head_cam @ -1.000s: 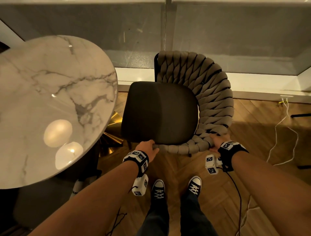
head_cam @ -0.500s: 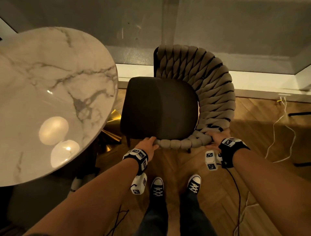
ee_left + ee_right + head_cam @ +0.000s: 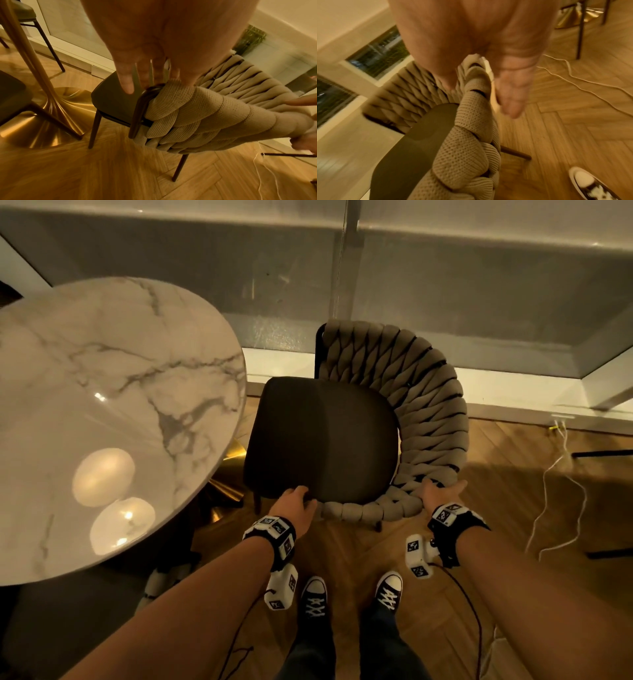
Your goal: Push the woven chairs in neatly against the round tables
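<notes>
A woven chair (image 3: 428, 405) with a dark seat (image 3: 325, 440) stands right of the round marble table (image 3: 102, 371); in the head view the seat's left edge meets the tabletop's rim. My left hand (image 3: 296, 503) rests on the near end of the woven back (image 3: 205, 115), its index finger (image 3: 126, 81) straight. Further right, my right hand (image 3: 440, 493) lies on the same woven rim with thumb and fingers spread. In the blurred right wrist view the hand (image 3: 510, 94) straddles the weave (image 3: 467, 148) loosely.
The table's gold pedestal base (image 3: 51, 108) sits left of the chair legs, with another dark chair (image 3: 12, 94) beside it. White cables (image 3: 555, 491) trail over the wood floor at right, near a dark chair leg (image 3: 603, 453). A wall with windows is behind. My shoes (image 3: 315, 594) are just behind the chair.
Both hands have loosened on the chair back; the right hand's fingers have spread out. The seat now sits a little closer to the table's rim.
</notes>
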Available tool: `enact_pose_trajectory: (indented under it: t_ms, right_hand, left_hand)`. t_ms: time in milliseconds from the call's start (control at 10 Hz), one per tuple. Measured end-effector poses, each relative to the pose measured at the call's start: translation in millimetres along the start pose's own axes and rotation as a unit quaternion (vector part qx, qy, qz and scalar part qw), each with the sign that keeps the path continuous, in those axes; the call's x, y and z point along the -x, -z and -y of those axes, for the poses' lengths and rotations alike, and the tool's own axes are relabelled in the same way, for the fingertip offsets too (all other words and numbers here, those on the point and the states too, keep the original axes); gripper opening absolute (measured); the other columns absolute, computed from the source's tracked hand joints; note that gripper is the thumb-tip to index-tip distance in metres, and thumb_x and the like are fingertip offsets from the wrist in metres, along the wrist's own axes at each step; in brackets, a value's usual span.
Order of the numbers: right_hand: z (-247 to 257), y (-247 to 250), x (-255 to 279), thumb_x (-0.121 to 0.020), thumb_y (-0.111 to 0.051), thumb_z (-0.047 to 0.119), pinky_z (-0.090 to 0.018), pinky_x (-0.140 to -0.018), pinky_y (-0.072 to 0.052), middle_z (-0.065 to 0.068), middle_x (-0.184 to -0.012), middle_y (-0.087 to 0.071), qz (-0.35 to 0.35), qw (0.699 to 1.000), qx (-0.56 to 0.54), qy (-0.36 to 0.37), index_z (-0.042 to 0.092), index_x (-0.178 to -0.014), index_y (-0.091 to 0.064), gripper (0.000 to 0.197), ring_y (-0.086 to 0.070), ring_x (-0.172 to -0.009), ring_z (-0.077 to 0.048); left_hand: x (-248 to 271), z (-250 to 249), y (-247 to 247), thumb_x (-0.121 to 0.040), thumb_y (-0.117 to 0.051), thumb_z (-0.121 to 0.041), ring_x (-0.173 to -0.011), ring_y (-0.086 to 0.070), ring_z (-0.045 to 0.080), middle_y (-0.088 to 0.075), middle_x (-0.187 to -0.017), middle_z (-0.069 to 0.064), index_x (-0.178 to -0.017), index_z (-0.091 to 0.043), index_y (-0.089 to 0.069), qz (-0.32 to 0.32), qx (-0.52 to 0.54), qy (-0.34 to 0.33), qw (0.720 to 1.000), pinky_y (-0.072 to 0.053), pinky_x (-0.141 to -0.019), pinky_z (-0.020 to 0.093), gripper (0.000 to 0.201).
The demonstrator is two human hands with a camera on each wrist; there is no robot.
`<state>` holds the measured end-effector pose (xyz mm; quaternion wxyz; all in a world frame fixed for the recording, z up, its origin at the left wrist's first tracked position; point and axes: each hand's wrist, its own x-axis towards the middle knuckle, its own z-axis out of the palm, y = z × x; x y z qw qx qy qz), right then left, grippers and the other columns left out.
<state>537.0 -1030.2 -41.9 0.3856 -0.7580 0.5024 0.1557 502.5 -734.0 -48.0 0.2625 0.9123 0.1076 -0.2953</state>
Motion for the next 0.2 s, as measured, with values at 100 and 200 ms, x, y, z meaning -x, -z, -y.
enact_pose_trajectory:
  t_ms: [100, 200]
  right_hand:
    - [8.0, 15.1, 22.3, -0.097, -0.053, 0.027, -0.041, -0.086, -0.047, -0.024, -0.146, -0.048, 0.020, 0.997, -0.012, 0.069, 0.016, -0.156, -0.018, 0.069, -0.055, -0.122, -0.045]
    - [-26.4, 25.0, 27.6, -0.097, -0.051, 0.017, -0.056, -0.097, -0.053, -0.027, -0.128, -0.063, 0.133, 0.976, 0.054, 0.167, 0.007, -0.137, -0.050, 0.041, -0.063, -0.111, -0.046]
  left_hand:
    - [12.2, -3.2, 29.7, -0.099, -0.045, -0.047, -0.092, -0.065, 0.019, -0.067, -0.106, 0.001, -0.119, -0.023, -0.059, -0.045, 0.031, 0.007, 0.998, -0.055, -0.078, 0.034, 0.035]
    - [33.4, 16.3, 45.2, -0.098, -0.043, -0.049, -0.095, -0.068, 0.022, -0.070, -0.098, 0.002, -0.104, -0.021, -0.068, -0.009, 0.023, 0.013, 1.000, -0.054, -0.086, 0.035, 0.038]
